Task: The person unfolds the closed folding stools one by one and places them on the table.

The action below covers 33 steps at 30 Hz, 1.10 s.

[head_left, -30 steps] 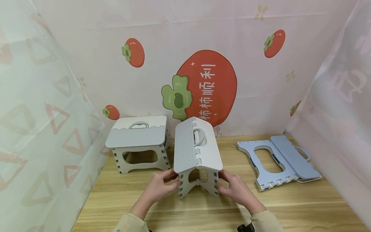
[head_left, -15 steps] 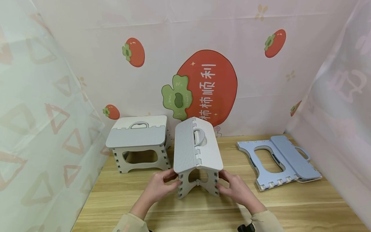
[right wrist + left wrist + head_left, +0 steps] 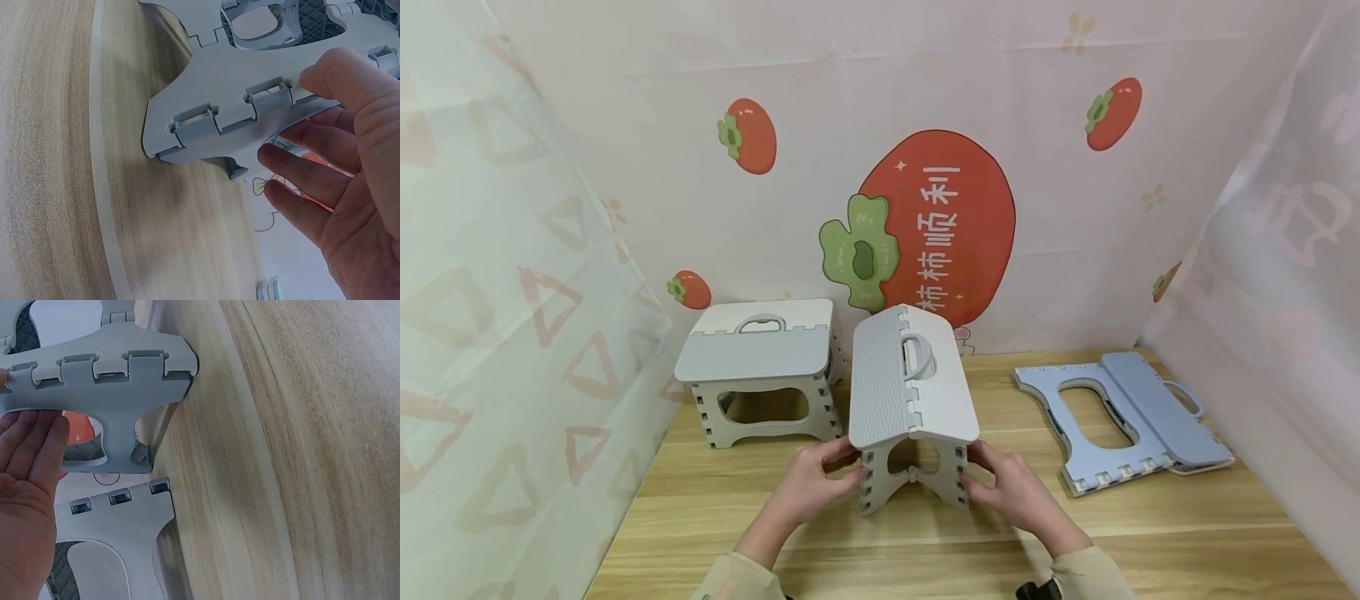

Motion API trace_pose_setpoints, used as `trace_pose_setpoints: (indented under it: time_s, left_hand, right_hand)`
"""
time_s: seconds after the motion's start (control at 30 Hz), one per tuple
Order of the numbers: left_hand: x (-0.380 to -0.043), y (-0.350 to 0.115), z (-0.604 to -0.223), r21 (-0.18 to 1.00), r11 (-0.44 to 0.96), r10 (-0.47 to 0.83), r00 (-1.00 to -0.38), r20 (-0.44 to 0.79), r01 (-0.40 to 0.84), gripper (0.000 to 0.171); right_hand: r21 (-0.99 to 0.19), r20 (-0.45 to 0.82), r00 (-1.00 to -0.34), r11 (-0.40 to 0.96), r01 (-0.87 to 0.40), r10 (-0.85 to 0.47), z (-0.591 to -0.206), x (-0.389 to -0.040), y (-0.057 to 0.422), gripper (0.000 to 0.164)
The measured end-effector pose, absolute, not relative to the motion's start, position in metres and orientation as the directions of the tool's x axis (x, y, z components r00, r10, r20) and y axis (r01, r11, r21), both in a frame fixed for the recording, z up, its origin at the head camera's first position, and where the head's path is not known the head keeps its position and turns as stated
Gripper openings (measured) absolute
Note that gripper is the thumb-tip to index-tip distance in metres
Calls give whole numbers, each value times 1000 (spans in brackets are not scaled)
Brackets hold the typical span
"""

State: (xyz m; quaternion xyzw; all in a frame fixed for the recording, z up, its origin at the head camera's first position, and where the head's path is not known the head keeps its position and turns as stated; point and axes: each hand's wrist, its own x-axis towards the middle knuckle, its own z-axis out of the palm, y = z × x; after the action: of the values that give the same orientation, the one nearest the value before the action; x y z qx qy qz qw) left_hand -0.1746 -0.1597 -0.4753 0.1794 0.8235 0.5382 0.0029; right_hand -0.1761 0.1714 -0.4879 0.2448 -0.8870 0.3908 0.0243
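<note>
In the head view, a grey and white folding stool (image 3: 878, 375) stands part-unfolded at the middle, its hinged top peaked like a roof, with a loop handle (image 3: 917, 357) at the ridge. My left hand (image 3: 811, 485) grips its left leg panel near the front, and my right hand (image 3: 1013, 490) grips the right one. In the right wrist view, the thumb (image 3: 340, 72) presses the hinged corner of the leg panel (image 3: 219, 106) while fingers reach behind it. The left wrist view has fingers (image 3: 40, 447) at the cutout of the leg panel (image 3: 119, 403); the thumb is mostly cut off.
An unfolded grey and white stool (image 3: 756, 358) stands close on the left. On the right a blue folding stool (image 3: 1161, 408) lies flat on the wooden table (image 3: 925, 558). A printed cloth (image 3: 647, 192) hangs behind and at both sides.
</note>
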Motion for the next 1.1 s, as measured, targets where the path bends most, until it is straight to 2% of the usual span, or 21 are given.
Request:
trace_pose_setpoints:
  time_s: [1.1]
  left_hand:
    - [-172,-161,-476,892,350,280,-940,193,287,51]
  right_hand:
    - [-654,222,-882,608,-451,-416,-486,-174,177,43]
